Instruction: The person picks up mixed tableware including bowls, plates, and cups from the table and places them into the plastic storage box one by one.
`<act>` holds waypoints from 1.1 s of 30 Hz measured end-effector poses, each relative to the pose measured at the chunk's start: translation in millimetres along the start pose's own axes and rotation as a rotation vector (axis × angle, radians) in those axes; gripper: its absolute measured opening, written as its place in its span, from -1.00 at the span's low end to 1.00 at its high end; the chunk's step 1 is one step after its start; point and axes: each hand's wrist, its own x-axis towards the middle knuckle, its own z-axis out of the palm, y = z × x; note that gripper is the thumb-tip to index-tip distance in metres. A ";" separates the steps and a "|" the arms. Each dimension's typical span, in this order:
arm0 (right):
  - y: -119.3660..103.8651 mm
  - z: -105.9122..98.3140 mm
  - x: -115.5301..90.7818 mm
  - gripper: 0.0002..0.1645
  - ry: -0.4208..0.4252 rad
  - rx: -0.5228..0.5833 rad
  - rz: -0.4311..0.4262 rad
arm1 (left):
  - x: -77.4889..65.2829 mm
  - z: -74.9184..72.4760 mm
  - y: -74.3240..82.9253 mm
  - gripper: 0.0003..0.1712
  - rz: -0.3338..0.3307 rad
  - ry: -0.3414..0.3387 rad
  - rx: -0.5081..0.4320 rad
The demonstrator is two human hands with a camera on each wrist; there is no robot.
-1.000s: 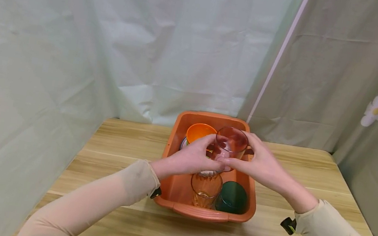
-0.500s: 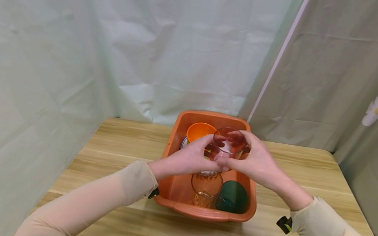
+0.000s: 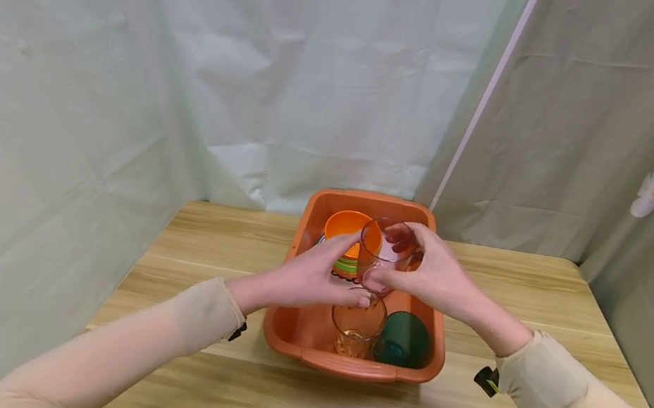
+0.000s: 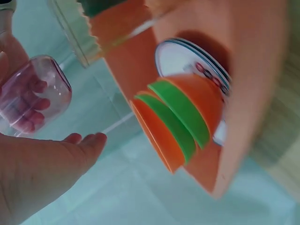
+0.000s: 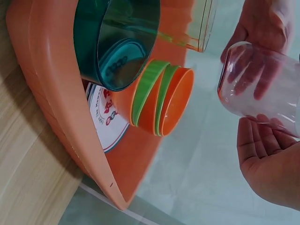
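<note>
My right hand (image 3: 446, 280) holds a clear, purple-pink tinted drinking glass (image 3: 367, 257) above the orange-brown plastic tub (image 3: 349, 367), thumb on the near side and fingers round the far side. Beside the glass on its left, my left hand (image 3: 305, 279) has its thumb and fingers spread apart. The left wrist view shows a gap between the left fingers (image 4: 91, 145) and the tinted glass (image 4: 58, 91). Below the hands, an amber glass (image 3: 356, 326) and a dark green glass (image 3: 404, 341) stand at the tub's near end.
Stacked orange bowls with green bands (image 4: 173, 117) sit toward the tub's far end, by white plates with dark rims and a red pattern (image 4: 176, 58). The tub rests on a wooden table (image 3: 232, 232). Pale curtains (image 3: 332, 91) hang behind and at both sides.
My left hand has come off the tinted glass and moved left and toward me, its thumb and fingers wider apart. The right hand has brought the glass slightly left.
</note>
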 end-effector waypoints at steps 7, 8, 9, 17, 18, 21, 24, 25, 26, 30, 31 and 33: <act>0.5 0.2 4.0 -0.17 0.002 -0.015 0.000 | -23.9 -11.1 -6.3 0.29 -0.028 0.003 0.354; 0.6 0.0 4.4 -0.16 0.002 -0.016 0.001 | -27.1 -12.2 -7.1 0.28 -0.029 -0.003 0.367; 0.6 -0.1 4.8 -0.16 0.001 -0.017 0.002 | -30.2 -13.1 -7.5 0.27 -0.038 -0.010 0.383; 1.4 0.1 7.4 -0.12 -0.002 -0.020 0.021 | -53.3 -14.9 -8.3 0.18 0.003 -0.039 0.617; 1.5 0.3 7.6 -0.11 -0.003 -0.019 0.023 | -56.2 -14.8 -8.9 0.17 0.014 -0.042 0.657; 2.3 0.8 7.6 -0.10 -0.007 -0.013 0.026 | -64.8 -14.7 -11.9 0.16 0.052 -0.043 0.757; 2.0 2.2 8.2 -0.13 -0.007 -0.004 0.020 | -73.0 -16.0 -16.0 0.15 0.068 -0.037 0.807; 1.9 2.7 8.5 -0.13 -0.005 -0.003 0.017 | -75.7 -16.7 -17.3 0.14 0.068 -0.037 0.810; 1.6 3.2 9.3 -0.12 -0.006 -0.005 0.014 | -78.2 -17.3 -18.5 0.13 0.066 -0.039 0.808; -2.8 6.5 14.6 -0.06 -0.014 -0.016 0.003 | -87.1 -19.5 -23.1 0.11 0.018 -0.054 0.786; -4.7 7.7 16.5 -0.04 -0.021 -0.015 0.003 | -89.1 -20.1 -24.1 0.11 0.004 -0.057 0.780; -9.8 11.0 20.9 -0.03 -0.036 -0.009 0.000 | -92.6 -21.1 -25.9 0.11 -0.019 -0.059 0.774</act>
